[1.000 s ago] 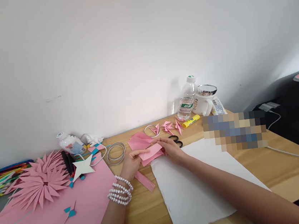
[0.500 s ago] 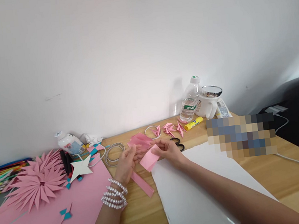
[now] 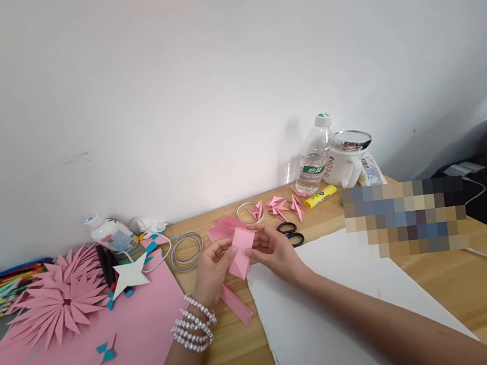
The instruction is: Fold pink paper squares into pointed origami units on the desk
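A small folded piece of pink paper [image 3: 243, 250] is held up between my two hands, its lower end tapering to a point. My left hand [image 3: 211, 268], below a bracelet of several pearl strands [image 3: 193, 326], pinches its left edge. On the right edge, my right hand [image 3: 275, 252] grips it with thumb and fingers. Behind the hands lies more pink paper [image 3: 220, 229], partly hidden. A pink paper strip [image 3: 236, 305] rests on the wooden table under my left hand. Black-handled scissors [image 3: 291, 233] lie just beyond my right hand.
Pink paper flowers [image 3: 66, 302] and a white star [image 3: 131, 277] lie on a pink sheet [image 3: 130, 347]. White board [image 3: 320, 314] is at right. Behind stand a water bottle [image 3: 313, 160], mug [image 3: 345, 162], yellow glue stick [image 3: 319, 196], folded pink pieces [image 3: 277, 209] and a coiled cable [image 3: 187, 251].
My left hand has moved right and now also holds the folded pink paper. The paper has turned more upright, and my right hand's grip has shifted to its side.
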A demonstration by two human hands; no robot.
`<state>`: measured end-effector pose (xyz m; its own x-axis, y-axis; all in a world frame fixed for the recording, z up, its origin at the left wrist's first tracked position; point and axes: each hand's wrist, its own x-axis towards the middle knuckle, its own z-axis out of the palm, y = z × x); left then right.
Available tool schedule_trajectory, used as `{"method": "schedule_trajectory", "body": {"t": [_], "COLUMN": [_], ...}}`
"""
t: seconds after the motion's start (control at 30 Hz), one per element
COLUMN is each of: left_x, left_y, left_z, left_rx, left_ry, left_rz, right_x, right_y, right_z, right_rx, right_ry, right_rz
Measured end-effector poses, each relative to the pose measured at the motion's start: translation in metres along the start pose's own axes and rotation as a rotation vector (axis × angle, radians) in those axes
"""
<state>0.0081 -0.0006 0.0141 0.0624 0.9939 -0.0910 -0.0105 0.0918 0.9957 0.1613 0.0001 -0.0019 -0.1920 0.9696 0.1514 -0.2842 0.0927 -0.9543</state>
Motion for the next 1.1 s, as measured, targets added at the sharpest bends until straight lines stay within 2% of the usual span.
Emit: {"method": "schedule_trajectory", "body": {"t": [0.1,0.2,0.43,0.87,1.1], "left_x": [-0.002,-0.003,-0.003,-0.003,-0.005], "left_y": [0.005,0.007,0.006,0.003,0.01], "left_z": [0.002,0.002,0.003,0.001,0.006], "left_rx": [0.043,0.053,0.028,-0.035,0.139], "left_ry": [-0.067,-0.077,-0.044,-0.055,0.01], "left_rz": [0.015,0.036,0.023,0.014,0.089], "right_x": [0.001,0.001,0.001,-0.002,-0.004], "right_y": [-0.001,-0.001,0.001,-0.009,-0.005], "right_z": [-0.004,-0.005,-0.004,-0.001,0.0], "right_rx": [-0.035,-0.089,-0.174,-0.279,-0.247], "right_ry": [0.009,-0.049,-0.078,-0.121,-0.077], "right_rz": [0.044,0.041,0.022,-0.017,0.003]}}
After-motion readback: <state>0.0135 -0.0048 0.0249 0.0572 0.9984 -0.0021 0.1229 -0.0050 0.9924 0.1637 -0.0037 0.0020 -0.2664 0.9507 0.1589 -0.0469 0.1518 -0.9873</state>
